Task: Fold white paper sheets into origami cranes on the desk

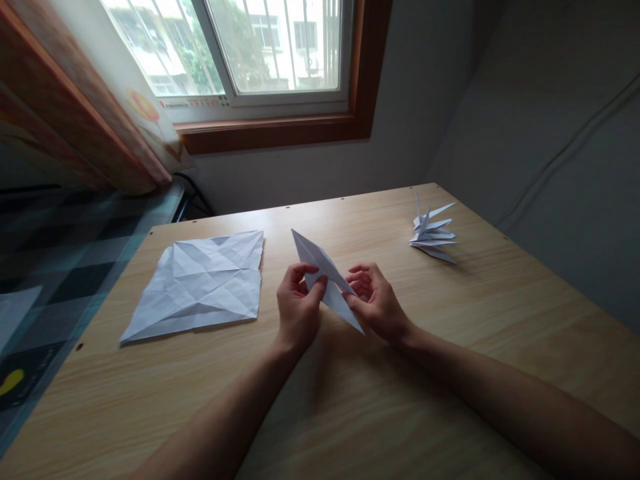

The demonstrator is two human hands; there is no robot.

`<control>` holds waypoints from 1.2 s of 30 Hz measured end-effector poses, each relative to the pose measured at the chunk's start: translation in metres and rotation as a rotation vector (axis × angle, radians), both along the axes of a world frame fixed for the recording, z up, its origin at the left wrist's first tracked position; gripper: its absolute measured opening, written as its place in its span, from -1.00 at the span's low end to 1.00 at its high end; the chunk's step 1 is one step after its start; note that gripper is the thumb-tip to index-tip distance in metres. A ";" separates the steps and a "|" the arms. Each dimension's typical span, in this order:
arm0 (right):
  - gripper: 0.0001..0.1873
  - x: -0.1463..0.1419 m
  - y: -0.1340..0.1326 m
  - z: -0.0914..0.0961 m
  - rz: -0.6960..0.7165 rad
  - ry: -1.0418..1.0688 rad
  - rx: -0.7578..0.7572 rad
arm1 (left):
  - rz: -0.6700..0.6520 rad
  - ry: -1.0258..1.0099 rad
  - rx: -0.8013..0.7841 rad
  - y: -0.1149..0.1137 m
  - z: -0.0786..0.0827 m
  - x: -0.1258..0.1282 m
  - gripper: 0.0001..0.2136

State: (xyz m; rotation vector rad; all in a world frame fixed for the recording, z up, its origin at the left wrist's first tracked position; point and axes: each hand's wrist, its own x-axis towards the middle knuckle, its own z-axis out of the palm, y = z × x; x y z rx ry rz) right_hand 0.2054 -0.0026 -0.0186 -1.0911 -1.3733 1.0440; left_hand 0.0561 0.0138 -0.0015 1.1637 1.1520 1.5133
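A long, narrow folded white paper piece (320,267) is held above the wooden table (350,400), pointed at both ends and slanting from upper left to lower right. My left hand (297,307) pinches its left side with fingers curled over the edge. My right hand (377,300) grips its lower right part between thumb and fingers. Both hands are closed on the paper.
A creased, unfolded white paper sheet (200,283) lies flat on the table to the left. A small stack of folded paper cranes (433,233) sits at the far right. Behind are a window (260,47) and curtain (85,113); a checked bed cover (55,267) lies left of the table.
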 end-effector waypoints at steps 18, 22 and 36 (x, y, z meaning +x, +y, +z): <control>-0.55 0.001 -0.004 0.006 0.079 -0.042 0.088 | -0.049 0.209 0.017 -0.002 -0.012 0.001 -0.74; -0.55 0.000 -0.004 0.006 0.094 -0.009 0.067 | -0.074 0.226 0.045 -0.002 -0.014 0.001 -0.73; -0.64 0.001 -0.005 0.006 0.126 0.100 0.039 | -0.108 0.136 0.062 -0.004 -0.012 0.000 -0.77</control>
